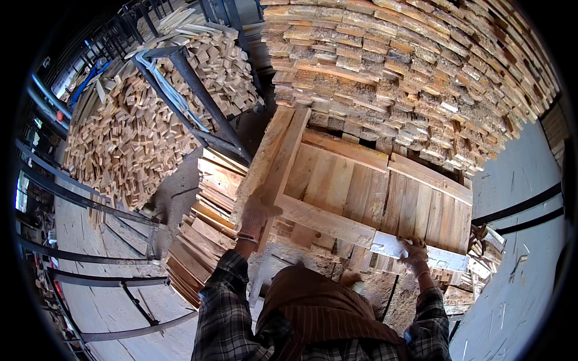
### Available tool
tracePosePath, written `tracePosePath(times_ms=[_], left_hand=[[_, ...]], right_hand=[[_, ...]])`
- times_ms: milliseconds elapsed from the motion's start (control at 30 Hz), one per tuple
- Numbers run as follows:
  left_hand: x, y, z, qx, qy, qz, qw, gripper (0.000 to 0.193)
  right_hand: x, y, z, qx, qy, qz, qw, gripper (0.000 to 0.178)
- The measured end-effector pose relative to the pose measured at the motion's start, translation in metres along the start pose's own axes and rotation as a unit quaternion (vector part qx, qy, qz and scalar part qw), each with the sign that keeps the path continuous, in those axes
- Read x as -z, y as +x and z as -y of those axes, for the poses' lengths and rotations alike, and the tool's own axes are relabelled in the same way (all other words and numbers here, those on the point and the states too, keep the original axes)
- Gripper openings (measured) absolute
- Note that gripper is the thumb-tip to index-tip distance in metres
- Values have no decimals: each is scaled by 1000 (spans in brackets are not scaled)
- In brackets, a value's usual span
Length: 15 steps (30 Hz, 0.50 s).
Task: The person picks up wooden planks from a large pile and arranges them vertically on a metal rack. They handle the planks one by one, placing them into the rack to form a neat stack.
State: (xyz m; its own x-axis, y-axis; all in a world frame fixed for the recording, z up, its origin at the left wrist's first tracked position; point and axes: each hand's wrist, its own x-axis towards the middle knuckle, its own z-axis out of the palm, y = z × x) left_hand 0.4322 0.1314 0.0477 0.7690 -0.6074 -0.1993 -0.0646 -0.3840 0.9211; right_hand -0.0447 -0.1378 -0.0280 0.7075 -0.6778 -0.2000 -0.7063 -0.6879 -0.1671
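Observation:
A row of thin wooden boards (328,180) lies side by side on a work surface before me, with longer strips along its far and near sides. At the left end, two long boards (283,150) slant away from me. My left hand (256,218), in what looks like a dusty glove, is closed over their near end, its thumb out to the right. My right hand (414,253) has its fingers curled over a pale, whitish strip (445,259) on the near right side. The near wooden strip (328,221) lies between my hands.
A tall stack of rough boards (385,66) rises right behind the work surface. At the left, a heap of short wood pieces (144,132) sits beside a dark metal frame (208,102). More boards (201,246) are stacked by my left arm; scraps (484,253) lie at the right.

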Motion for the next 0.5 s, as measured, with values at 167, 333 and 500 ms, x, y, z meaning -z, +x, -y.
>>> tracePosePath(times_ms=[167,333,500], left_hand=[[52,19,4,-29,38,-2,999,94],[30,52,56,-92,342,-30,935,85],[22,17,33,-77,377,-94,918,74]], right_hand=[[1,3,3,-3,-2,-17,1000,89],[6,-3,-9,-12,-17,-1,1000,75],[11,25,13,-39,-60,14,997,71]])
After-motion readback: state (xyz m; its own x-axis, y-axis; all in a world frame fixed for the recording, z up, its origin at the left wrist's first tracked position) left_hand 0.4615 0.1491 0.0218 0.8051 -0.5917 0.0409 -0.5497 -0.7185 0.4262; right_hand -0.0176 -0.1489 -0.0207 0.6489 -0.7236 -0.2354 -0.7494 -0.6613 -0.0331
